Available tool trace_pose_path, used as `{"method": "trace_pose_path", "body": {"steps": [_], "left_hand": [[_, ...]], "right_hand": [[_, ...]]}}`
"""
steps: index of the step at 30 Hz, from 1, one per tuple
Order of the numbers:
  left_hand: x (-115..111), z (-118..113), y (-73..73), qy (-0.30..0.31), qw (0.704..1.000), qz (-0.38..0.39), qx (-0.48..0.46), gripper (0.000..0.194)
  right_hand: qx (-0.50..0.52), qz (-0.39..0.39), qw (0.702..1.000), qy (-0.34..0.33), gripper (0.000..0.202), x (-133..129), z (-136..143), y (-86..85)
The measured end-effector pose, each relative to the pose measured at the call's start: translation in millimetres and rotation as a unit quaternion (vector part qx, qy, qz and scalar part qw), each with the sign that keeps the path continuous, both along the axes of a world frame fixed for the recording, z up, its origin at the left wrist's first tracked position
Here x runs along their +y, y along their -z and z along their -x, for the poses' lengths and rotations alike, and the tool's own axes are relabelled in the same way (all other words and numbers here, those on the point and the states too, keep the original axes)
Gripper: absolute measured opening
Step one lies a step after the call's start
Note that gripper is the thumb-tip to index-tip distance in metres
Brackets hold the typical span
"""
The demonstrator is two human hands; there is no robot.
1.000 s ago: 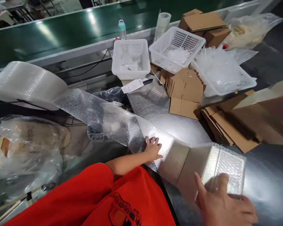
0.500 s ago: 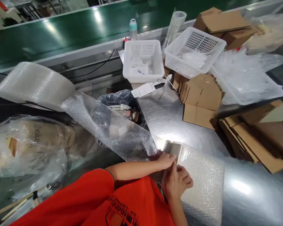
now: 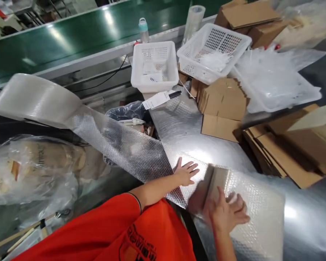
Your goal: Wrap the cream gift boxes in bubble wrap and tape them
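Observation:
A strip of bubble wrap (image 3: pixel 125 148) runs from a large roll (image 3: pixel 38 99) at the left onto the metal table. My left hand (image 3: pixel 186 173) lies on this strip with its fingers spread. To its right, my right hand (image 3: pixel 228 212) is open over the wider end of the bubble wrap (image 3: pixel 260 210), fingers apart and slightly blurred; whether it touches the film I cannot tell. Between the two hands, a flat brownish piece (image 3: pixel 216 181) shows at the folded part of the wrap; its kind is unclear.
White plastic baskets (image 3: pixel 154 85) stand at the table's back, near a clear roll (image 3: pixel 194 21) and a bottle (image 3: pixel 143 29). Folded cardboard boxes (image 3: pixel 224 103) and flat cartons (image 3: pixel 290 156) lie to the right. A bin lined with dark plastic (image 3: pixel 127 110) sits below the strip.
My hands, close together at the fold before, have moved apart and opened. The wrap's end and brownish piece have shifted right, drawing more strip onto the table. The view has shifted slightly.

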State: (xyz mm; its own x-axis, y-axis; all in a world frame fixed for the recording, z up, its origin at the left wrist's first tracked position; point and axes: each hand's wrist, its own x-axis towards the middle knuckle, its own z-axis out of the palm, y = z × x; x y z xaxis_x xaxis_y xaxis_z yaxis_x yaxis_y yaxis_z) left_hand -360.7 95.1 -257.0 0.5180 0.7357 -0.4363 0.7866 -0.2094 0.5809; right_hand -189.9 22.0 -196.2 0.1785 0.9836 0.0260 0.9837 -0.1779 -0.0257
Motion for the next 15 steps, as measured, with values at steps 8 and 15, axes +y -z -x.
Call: {"method": "trace_pose_path", "body": {"steps": [8, 15], "left_hand": [[16, -22, 7.3, 0.059, 0.996, -0.063, 0.002, 0.093], [22, -22, 8.1, 0.072, 0.995, -0.071, 0.013, 0.094]], "right_hand": [[0.003, 0.077, 0.997, -0.010, 0.050, 8, -72, -41.8], [0.006, 0.100, 0.995, -0.003, 0.047, 9, -42, -21.2]]}}
